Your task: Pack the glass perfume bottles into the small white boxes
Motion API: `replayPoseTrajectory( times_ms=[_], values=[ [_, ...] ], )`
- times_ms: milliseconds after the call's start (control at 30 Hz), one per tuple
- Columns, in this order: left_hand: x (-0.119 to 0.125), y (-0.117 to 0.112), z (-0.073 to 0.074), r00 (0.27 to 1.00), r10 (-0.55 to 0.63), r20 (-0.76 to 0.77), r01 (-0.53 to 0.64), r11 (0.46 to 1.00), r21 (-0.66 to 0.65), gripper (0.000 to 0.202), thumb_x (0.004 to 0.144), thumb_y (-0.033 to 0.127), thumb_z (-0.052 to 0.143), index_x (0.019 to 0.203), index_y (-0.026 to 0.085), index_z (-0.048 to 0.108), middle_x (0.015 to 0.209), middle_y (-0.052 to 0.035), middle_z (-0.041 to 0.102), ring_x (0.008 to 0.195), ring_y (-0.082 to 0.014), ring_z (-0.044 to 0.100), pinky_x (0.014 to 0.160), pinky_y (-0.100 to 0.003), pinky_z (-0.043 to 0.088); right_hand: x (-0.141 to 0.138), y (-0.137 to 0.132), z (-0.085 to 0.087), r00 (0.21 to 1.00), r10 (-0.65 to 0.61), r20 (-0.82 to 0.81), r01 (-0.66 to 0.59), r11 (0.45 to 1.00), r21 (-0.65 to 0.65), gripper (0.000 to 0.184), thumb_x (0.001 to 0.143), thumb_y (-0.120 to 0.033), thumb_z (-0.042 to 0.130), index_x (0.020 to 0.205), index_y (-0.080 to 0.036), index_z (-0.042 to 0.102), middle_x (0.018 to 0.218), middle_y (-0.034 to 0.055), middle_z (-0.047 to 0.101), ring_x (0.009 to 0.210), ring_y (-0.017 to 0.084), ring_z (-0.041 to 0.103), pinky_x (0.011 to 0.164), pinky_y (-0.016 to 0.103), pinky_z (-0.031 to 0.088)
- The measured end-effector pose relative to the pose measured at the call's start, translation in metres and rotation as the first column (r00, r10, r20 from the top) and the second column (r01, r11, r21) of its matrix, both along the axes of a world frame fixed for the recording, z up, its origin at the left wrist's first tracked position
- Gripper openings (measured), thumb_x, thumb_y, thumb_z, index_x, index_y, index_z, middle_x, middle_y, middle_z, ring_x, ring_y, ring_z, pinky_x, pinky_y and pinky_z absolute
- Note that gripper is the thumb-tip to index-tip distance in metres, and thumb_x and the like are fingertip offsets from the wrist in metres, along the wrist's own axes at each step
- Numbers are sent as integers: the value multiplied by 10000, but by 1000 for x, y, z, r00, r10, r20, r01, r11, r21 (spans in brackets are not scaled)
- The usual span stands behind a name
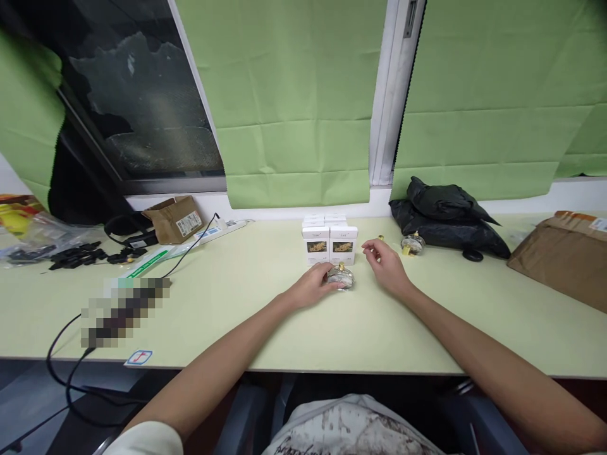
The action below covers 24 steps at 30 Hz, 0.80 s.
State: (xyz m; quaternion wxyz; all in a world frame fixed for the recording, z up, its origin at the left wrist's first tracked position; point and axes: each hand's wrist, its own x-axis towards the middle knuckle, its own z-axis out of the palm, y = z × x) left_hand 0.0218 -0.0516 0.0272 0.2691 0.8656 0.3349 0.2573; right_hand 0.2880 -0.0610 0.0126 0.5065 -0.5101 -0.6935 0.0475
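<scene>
My left hand (313, 285) is closed around the left side of a clear glass perfume bottle (342, 278) with a gold neck, which stands on the table. Just behind it are several small white boxes (317, 246) in a tight group, each front one bearing a dark picture with a golden pattern. My right hand (385, 265) hovers right of the boxes, its fingers loosely bent and apart, with nothing visible in them. A gold cap (380, 238) peeks out behind that hand; what lies below it is hidden. Farther right sits another perfume bottle (412, 244).
Black plastic bags (443, 218) lie against the wall, with a brown carton (564, 256) at the right. To the left are an open small carton (176, 220), a power strip (222, 230), dark cables (78, 256) and a pixelated object (126, 313) on the table (227, 335).
</scene>
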Motion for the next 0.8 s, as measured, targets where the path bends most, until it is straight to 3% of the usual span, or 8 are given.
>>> replayPoseTrajectory(
  times_ms=[233, 433, 600, 800],
  values=[
    [-1, 0, -1, 1000, 10, -6, -11, 1000, -12, 445, 942, 631, 637, 1028, 194, 635, 941, -42, 616, 817, -202, 532, 727, -320, 403, 20, 23, -17, 984, -102, 143, 109, 993, -43, 249, 994, -294, 492, 1114, -205, 692, 1006, 87, 701, 910, 268, 587, 900, 465, 490],
    [-3, 2, 0, 1000, 15, -10, -15, 1000, -18, 454, 930, 621, 658, 1084, 194, 648, 981, -52, 634, 839, -207, 551, 742, -326, 422, 33, 31, -31, 920, -211, 329, 231, 973, -22, 287, 947, -256, 553, 1184, -192, 702, 1199, 161, 605, 1094, 339, 543, 1010, 546, 460],
    [-6, 3, -1, 1000, 24, -16, -25, 999, -31, 469, 877, 603, 725, 1116, 207, 647, 1010, -57, 637, 875, -224, 566, 766, -338, 442, 35, 30, -29, 841, -300, 450, 380, 920, -97, 374, 946, -275, 562, 1287, -168, 673, 1329, 197, 519, 1174, 376, 500, 1035, 547, 441],
    [-7, 3, 1, 998, 47, -32, -49, 998, -37, 459, 875, 601, 718, 1114, 215, 650, 1000, -54, 638, 858, -226, 568, 753, -346, 445, 33, 30, -25, 786, -281, 551, 463, 858, -221, 524, 991, -343, 531, 1502, -228, 551, 1546, 200, 398, 1339, 414, 434, 1102, 535, 388]
  ],
)
